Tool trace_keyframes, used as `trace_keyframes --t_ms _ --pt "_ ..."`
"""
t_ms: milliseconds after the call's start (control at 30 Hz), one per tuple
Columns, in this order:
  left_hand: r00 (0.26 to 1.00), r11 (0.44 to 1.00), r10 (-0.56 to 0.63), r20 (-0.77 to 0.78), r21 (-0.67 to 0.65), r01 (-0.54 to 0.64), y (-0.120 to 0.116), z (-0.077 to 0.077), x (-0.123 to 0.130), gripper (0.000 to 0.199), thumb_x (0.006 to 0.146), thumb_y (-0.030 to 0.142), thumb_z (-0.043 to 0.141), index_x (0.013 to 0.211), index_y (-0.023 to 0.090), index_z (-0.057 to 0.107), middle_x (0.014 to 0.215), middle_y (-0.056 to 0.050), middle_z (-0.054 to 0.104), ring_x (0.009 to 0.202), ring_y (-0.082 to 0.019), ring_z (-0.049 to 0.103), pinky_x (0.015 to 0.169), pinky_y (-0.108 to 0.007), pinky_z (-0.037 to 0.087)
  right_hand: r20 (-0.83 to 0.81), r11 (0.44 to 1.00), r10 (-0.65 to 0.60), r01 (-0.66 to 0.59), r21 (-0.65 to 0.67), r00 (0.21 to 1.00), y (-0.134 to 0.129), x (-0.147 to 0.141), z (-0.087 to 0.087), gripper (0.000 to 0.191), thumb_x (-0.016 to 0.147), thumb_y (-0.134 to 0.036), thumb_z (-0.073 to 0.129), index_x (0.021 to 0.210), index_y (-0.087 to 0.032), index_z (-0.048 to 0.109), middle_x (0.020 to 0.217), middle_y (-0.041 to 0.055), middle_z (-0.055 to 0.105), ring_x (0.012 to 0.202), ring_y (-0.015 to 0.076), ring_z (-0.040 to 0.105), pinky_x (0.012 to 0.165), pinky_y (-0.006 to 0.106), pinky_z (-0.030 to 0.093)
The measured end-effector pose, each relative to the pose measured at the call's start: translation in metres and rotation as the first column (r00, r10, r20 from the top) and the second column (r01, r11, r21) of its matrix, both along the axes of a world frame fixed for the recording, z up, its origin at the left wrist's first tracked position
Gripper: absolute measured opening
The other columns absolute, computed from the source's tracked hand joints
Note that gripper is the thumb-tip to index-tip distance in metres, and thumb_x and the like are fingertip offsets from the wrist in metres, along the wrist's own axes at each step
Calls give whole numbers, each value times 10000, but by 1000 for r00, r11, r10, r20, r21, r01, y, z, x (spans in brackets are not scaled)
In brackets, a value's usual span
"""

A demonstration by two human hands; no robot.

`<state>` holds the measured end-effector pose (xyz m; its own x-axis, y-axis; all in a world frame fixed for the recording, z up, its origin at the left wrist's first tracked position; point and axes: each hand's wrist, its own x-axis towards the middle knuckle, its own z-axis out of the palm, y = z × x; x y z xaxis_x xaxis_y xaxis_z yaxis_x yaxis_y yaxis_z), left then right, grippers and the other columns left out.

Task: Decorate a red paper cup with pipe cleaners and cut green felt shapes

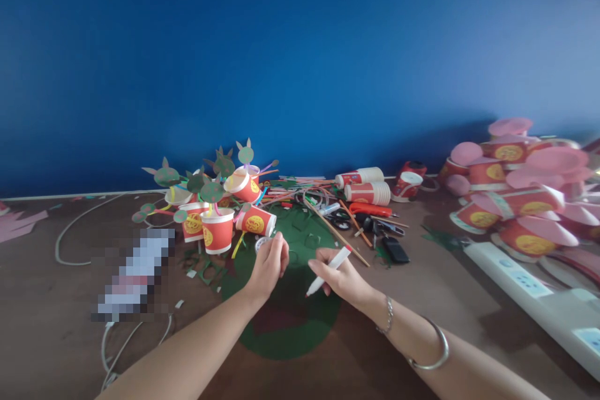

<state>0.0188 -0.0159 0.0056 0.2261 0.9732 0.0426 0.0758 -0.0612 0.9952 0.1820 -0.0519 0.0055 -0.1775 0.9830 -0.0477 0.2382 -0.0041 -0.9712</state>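
Marker pen (338,259), likely light, rigid, best gripped mid-barrel; pinched in right hand (345,280); near curled left hand (268,264) of unclear contents.

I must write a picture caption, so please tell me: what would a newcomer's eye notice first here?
Probably the broad blue wall behind everything, then the red paper cups with green eared heads, left of centre. Pink paper shapes crowd the far right. Near the middle, the right hand holds a white pen.
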Motion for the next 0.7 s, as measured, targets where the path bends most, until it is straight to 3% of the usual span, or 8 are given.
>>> trace_keyframes --t_ms 233,700 --pt "1000 1000 -4 22 6 3 0 0 1 510 897 482 297 484 195 376 370 52 333 362 -84 342 403 -217 274 175 997 57 -64 33 983 0 -4 5 216 669 -201 600 548 -180 423 465 -41 532 430 68 443 404 161 292" --pt "1000 1000 -10 14 -10 10 1 -1 0 525 896 501 290 482 190 383 379 48 341 357 -76 344 392 -208 270 206 992 122 -124 -2 971 -1 -5 4 196 672 -195 576 542 -181 430 439 -30 570 392 68 449 378 151 292"
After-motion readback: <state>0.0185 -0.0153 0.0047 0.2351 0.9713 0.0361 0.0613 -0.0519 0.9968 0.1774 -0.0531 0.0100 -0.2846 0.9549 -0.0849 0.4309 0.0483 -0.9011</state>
